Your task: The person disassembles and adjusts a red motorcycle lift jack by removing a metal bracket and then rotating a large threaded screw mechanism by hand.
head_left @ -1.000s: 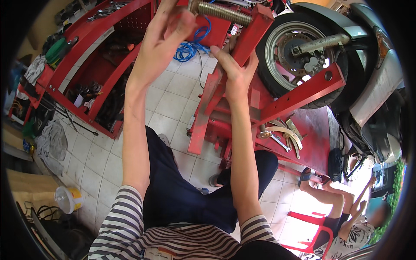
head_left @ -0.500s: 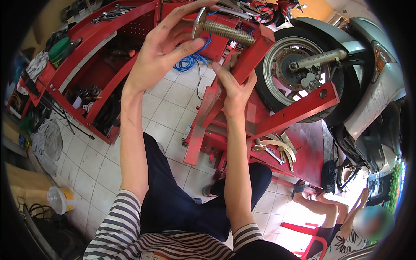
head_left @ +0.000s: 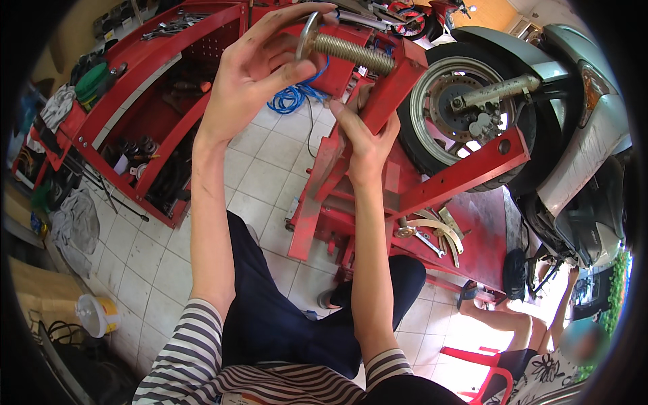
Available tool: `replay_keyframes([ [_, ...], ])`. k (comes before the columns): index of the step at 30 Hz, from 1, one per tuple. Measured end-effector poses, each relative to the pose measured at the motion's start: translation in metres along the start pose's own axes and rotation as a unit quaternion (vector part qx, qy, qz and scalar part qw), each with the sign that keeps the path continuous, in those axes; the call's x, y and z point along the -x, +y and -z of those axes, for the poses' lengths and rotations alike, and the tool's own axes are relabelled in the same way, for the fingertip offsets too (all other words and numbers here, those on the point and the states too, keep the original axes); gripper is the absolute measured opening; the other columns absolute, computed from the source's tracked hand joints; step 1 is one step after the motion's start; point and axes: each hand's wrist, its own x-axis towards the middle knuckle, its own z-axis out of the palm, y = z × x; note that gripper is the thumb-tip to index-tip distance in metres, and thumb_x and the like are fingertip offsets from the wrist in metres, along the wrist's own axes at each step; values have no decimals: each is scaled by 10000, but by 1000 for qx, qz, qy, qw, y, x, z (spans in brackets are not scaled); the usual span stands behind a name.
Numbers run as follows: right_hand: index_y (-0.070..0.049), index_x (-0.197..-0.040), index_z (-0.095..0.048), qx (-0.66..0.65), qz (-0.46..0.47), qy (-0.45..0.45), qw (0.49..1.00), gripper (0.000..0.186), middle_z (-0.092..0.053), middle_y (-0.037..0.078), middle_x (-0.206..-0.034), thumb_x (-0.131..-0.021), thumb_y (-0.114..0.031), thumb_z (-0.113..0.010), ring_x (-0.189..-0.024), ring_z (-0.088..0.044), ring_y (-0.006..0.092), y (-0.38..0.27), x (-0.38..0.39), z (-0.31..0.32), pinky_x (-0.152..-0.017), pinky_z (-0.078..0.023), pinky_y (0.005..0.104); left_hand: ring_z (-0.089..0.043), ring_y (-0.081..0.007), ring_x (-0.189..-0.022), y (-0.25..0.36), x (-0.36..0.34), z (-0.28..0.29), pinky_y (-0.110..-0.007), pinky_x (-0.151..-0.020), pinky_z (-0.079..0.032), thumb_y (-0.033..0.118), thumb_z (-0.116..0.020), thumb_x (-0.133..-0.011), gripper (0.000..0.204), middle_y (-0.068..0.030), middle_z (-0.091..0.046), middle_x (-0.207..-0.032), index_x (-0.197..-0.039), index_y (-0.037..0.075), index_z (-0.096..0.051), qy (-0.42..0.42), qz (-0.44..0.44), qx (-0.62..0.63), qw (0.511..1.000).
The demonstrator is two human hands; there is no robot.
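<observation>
My left hand (head_left: 244, 86) is curled around the flat metal end plate (head_left: 307, 37) of a thick threaded screw (head_left: 354, 55), thumb along its lower edge and fingers behind it. The screw runs into the upper end of a red metal clamp arm (head_left: 391, 89). Just below that joint, my right hand (head_left: 368, 145) is wrapped around the red arm, its thumb on the near side and some fingertips hidden behind. A second red arm (head_left: 466, 169) with a hole at its end slants in front of the motorbike wheel (head_left: 422, 101).
The wheel belongs to a grey motorbike (head_left: 587, 142) on a red platform (head_left: 472, 233). A wrench (head_left: 430, 244) and curved metal pieces (head_left: 451, 239) lie there. A red tool cabinet (head_left: 145, 115) stands left, a blue hose (head_left: 287, 101) beyond. A seated person (head_left: 499, 327) is at lower right.
The plate and screw end sit very slightly further left, my left hand with them. My right hand keeps its hold on the arm. The seated person's arm and head have shifted.
</observation>
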Motion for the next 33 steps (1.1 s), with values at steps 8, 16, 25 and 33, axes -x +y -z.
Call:
replay_keyframes([
  [8, -84, -857, -468, 1, 21, 13, 1000, 298, -406, -53, -637, -752, -20, -740, -513, -370, 47, 6, -1, -3, -467, -291, 226, -597, -174, -991, -4, -5, -6, -316, -820, -501, 406, -505, -991, 573, -134, -564, -1258, -1383, -9, -455, 38, 2, 155, 987],
  [16, -26, -973, -524, -2, -13, -11, 1000, 293, -473, -43, -670, -783, -44, -745, -562, -414, 37, 2, 0, 1, -494, -321, 214, -600, -93, -866, 6, -3, 3, -232, -751, -478, 283, -552, -1000, 408, -65, -620, -1023, -1293, -1, -531, 7, 55, 116, 992],
  [25, -64, -873, -486, 1, -4, 1, 1000, 272, -425, -51, -646, -760, -29, -731, -512, -379, 37, 0, 1, -2, -458, -282, 212, -635, -125, -922, 4, -8, -8, -274, -790, -514, 99, -764, -819, 436, -80, -651, -1000, -1211, 9, -595, 71, 5, 192, 979],
  [33, -66, -869, -479, -3, 6, 4, 1000, 279, -430, -46, -657, -761, -26, -733, -513, -382, 41, 2, 1, 0, -451, -283, 211, -660, -125, -643, 4, -22, 15, -218, -548, -485, 218, -775, -820, 351, -84, -654, -817, -1057, -8, -648, -36, 122, 119, 985],
])
